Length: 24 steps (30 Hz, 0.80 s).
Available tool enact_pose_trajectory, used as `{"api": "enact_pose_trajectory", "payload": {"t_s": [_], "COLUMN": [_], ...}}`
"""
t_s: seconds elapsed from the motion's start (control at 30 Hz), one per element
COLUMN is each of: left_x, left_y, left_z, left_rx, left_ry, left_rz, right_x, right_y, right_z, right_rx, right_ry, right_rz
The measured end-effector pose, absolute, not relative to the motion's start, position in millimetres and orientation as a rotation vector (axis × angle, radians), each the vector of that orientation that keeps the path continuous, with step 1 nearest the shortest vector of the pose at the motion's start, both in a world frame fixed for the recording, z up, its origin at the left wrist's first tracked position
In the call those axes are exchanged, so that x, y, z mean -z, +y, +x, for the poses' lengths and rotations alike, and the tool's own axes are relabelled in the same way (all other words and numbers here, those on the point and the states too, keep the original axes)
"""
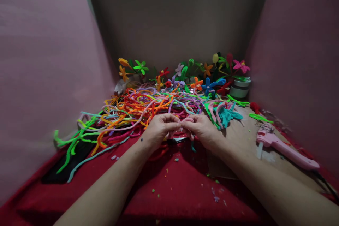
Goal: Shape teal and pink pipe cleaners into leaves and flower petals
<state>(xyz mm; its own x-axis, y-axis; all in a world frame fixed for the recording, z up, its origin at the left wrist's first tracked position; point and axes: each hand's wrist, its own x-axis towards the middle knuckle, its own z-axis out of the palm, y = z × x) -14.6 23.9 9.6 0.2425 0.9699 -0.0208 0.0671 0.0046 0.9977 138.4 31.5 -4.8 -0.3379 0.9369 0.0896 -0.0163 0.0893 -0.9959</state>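
Both hands meet at the centre over the red cloth (174, 183). My left hand (162, 129) pinches a small pink fuzzy piece (187, 120) between thumb and fingers. From the other side my right hand (202, 129) grips the same pink piece, its fingertips almost touching the left ones. Part of the piece is hidden by the fingers. Just below the hands lies a metal tool (178, 140), partly covered, probably scissors. A large tangle of colourful fuzzy stems (137, 107) spreads behind and to the left. Teal and pink petal-like pieces (225, 114) lie beside my right hand.
A pink glue gun (288, 150) lies on a cardboard sheet (243, 137) at the right. Fuzzy flowers (208, 85) and a white-and-dark pot (239, 88) stand at the back. A black flat object (69, 162) lies at the left. Walls rise on both sides.
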Motion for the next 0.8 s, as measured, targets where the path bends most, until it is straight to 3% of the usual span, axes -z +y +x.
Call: {"api": "enact_pose_trajectory", "payload": {"t_s": [0.3, 0.53, 0.8], "left_x": [-7, 2, -9], "left_y": [20, 13, 24], "left_z": [-7, -5, -12], "left_rx": [-1.083, -1.140, -1.056], "left_ry": [1.162, 1.186, 1.069], "left_rz": [1.576, 2.195, 1.414], "right_x": [11, 17, 14], "right_y": [33, 36, 35], "right_z": [135, 136, 138], "right_rx": [-1.560, -1.610, -1.530], "right_ry": [-1.272, -1.167, -1.308], "right_rz": [-0.916, -0.900, -0.855]}}
